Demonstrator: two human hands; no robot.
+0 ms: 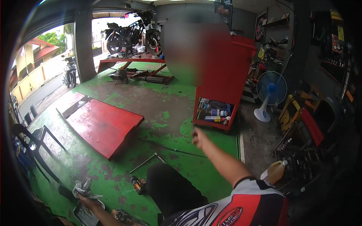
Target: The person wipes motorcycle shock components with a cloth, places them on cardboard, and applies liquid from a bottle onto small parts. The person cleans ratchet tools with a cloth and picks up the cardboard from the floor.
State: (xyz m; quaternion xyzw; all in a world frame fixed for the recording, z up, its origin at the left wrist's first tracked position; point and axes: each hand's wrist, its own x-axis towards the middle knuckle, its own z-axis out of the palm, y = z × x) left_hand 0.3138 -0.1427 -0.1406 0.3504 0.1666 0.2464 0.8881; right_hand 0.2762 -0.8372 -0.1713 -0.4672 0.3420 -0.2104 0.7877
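At the lower left, my left hand (83,200) is closed on a crumpled white cloth (86,188), just above a metal tray (81,214) on the floor. My right hand (198,138) is stretched out in front of the red tool cabinet (222,67), touching nothing that I can see; its fingers look curled, but their exact shape is too small to tell. A yellow and black power tool (138,185) lies beside my knee. Past it, an L-shaped metal bar (145,162) rests on the green floor.
A low red platform (107,128) stands ahead on the left, with a dark chair (37,145) beside it. Further back, a motorcycle (130,35) sits on a red lift. To the right are a blue and white fan (270,88) and a jug of yellowish liquid (274,171).
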